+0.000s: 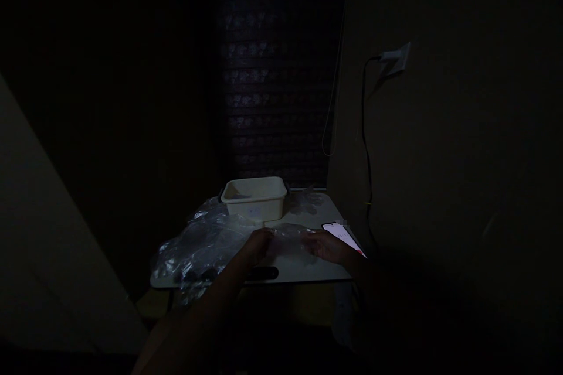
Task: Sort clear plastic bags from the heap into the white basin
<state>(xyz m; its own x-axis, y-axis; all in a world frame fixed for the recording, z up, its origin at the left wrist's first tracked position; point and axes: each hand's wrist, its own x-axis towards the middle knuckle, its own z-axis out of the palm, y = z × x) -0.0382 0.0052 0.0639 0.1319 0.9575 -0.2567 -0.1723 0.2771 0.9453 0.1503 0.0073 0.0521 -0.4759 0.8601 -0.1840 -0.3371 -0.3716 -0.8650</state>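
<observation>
Between my hands, a small clear plastic bag (289, 233) is stretched above the white table (303, 272). My left hand (260, 244) has its fingers closed on the bag's left edge. On the opposite edge, my right hand (326, 245) pinches the same thin plastic. To the left, a heap of crumpled clear plastic (202, 243) covers much of the table and hangs over its front edge. A cream plastic tub (259, 209) stands at the back, beyond my hands; its contents are too dark to make out.
A lit phone (341, 236) lies at the table's right edge, by my right forearm. More clear plastic (308, 202) lies right of the tub. A cable (365, 129) hangs from a wall socket (398, 60). A patterned blind (268, 82) is behind. The room is very dark.
</observation>
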